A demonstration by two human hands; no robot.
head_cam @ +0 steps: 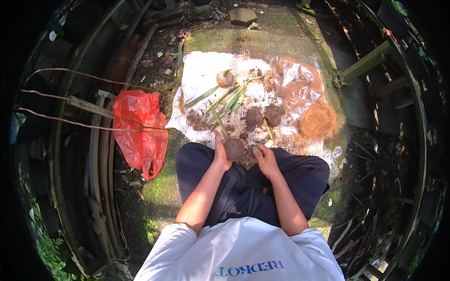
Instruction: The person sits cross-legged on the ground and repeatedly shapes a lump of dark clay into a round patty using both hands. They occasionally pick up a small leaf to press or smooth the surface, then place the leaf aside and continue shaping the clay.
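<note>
My left hand (221,154) holds a round ball of dark soil (234,149) with a long green leaf (218,119) standing out of it. A small lump of the same soil (251,151) is pinched in the fingers of my right hand (264,157). Beyond my hands, two larger soil lumps (254,118) (274,115) lie side by side on a white woven sack (207,70). Several long pointed leaves (235,98) are spread there, near a wrapped fibre ball (225,78). At the right are loose brown fibre (318,119) and a clear plastic bag of fibre (299,82).
A red plastic bag (140,130) lies left of the sack, with thin rods (84,123) reaching over it. Wooden rails (367,61) stand at both sides. A stone block (243,17) sits at the far edge of the mossy slab (246,37).
</note>
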